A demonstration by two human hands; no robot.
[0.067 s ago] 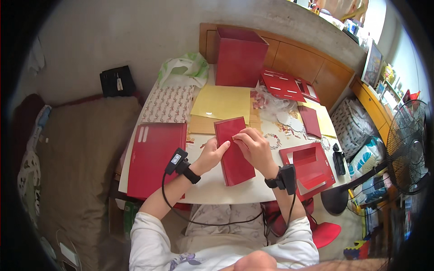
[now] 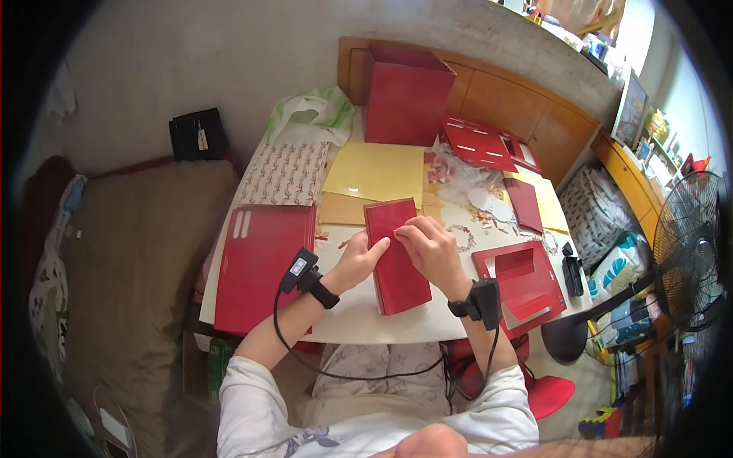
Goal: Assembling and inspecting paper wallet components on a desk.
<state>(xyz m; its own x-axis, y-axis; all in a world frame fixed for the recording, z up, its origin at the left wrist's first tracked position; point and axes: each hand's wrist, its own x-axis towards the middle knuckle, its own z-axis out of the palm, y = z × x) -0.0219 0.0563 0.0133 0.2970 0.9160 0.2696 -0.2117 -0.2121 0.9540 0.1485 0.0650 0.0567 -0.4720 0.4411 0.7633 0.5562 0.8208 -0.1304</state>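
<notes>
A long dark red cardboard piece, like a flat box, stands tilted over the near middle of the table. My left hand grips its left edge, thumb on the front face and the other fingers mostly hidden behind. Against the upper part of that face, my right hand has its thumb and fingertips pinched together. Whatever sits between those fingertips is too small or hidden to make out. Flat red cardboard sheets lie in a stack left of my hands. To the right rests a red frame-like cardboard piece with a folded flap inside its window.
Yellow sheets and patterned paper lie farther back on the white table. Behind them are a tall red box, a plastic bag and cut red panels. Paper scraps litter the right. A black fan stands at far right.
</notes>
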